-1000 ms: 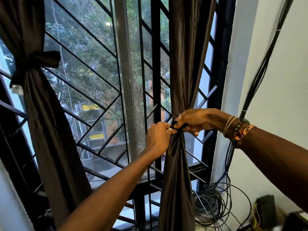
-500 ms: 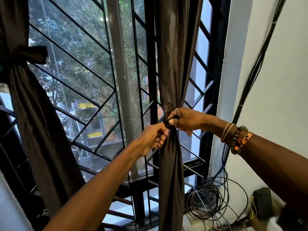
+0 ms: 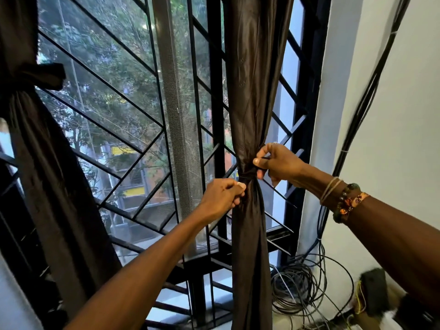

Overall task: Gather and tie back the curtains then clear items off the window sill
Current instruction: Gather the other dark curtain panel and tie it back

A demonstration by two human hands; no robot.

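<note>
A dark brown curtain [image 3: 253,86] hangs gathered in front of the barred window, cinched at mid height by a dark tie band [image 3: 247,176]. My left hand [image 3: 220,198] pinches one end of the band on the curtain's left side. My right hand [image 3: 277,164] pinches the other end on the right, slightly higher. A second dark curtain [image 3: 35,139] hangs at the far left, bound by its own tie [image 3: 45,73].
Black metal window bars [image 3: 215,115] and a mesh strip [image 3: 173,115] stand behind the curtains. Black cables [image 3: 366,96] run down the white wall into a loose coil [image 3: 302,282] on the sill at lower right, beside a dark box [image 3: 373,291].
My two hands have pulled apart, the left down and left, the right up and right, drawing the band tighter around the curtain. The view has shifted a little.
</note>
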